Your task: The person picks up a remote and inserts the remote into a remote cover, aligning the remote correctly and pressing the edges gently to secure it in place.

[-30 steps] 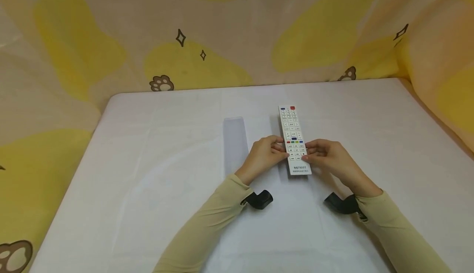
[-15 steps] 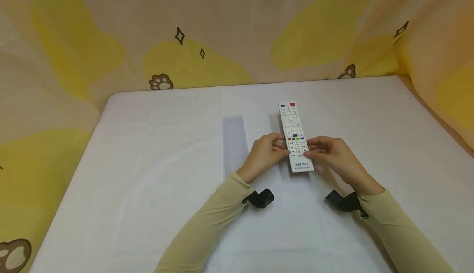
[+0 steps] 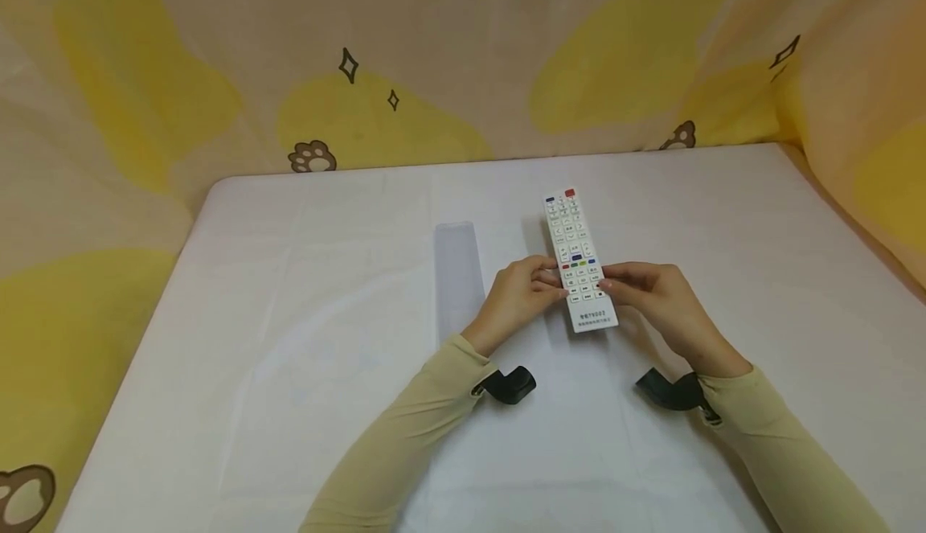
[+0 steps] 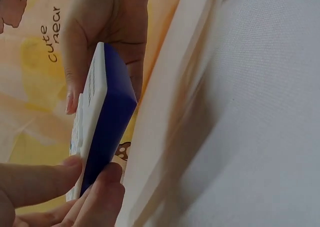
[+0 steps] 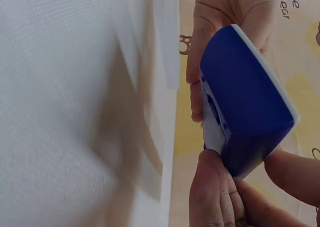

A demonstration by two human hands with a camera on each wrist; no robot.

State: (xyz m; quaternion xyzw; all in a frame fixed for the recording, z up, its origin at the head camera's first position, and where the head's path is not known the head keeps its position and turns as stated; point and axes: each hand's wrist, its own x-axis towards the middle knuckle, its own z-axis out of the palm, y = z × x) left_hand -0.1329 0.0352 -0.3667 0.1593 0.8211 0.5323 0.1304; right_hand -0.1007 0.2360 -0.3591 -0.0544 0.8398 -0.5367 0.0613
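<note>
A white remote control (image 3: 580, 264) with rows of buttons and a blue back (image 5: 245, 82) is held above the table, its shadow falling to the left of it. My left hand (image 3: 514, 300) pinches its left edge, thumb at the front and fingers behind. On the opposite edge, my right hand (image 3: 661, 304) grips it with the thumb at the button face. Seen from the left wrist, the remote (image 4: 102, 102) stands tilted, clear of the white cloth. A flat, clear plastic sleeve (image 3: 458, 268) lies left of the remote, partly hidden behind my left hand.
A white cloth covers the table (image 3: 304, 340). Behind it hangs a yellow and beige patterned curtain (image 3: 434, 59), which also runs along the right side. Black camera mounts (image 3: 512, 386) jut from both wrists.
The remote has turned slightly, its near end swinging right and its far end rising a little in the head view. Both hands keep hold of it; the right has shifted slightly right.
</note>
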